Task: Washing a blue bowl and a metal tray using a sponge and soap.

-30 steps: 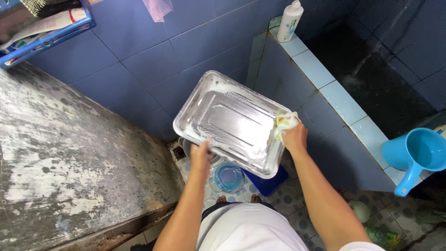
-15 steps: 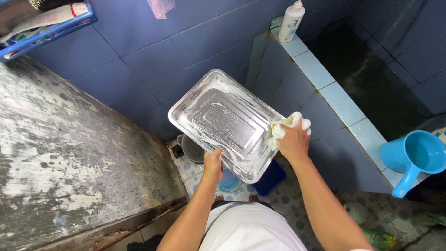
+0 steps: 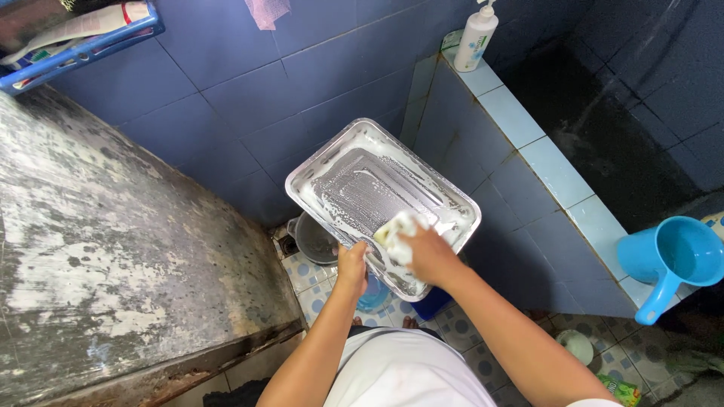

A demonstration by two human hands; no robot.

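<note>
The right hand [image 3: 428, 255] has slid from the tray's edge into its middle, gripping a soapy sponge [image 3: 395, 231].
The left hand [image 3: 351, 268] holds the metal tray [image 3: 362, 181] by its near rim, over a grey pot [image 3: 313, 240]; a blue scoop [image 3: 671, 260] sits well apart.

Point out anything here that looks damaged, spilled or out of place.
Nothing looks spilled or broken. The metal tray is held tilted by the left hand and is covered in suds while the right hand presses a sponge into it. Only the concrete slab looks worn and blotchy.
</note>
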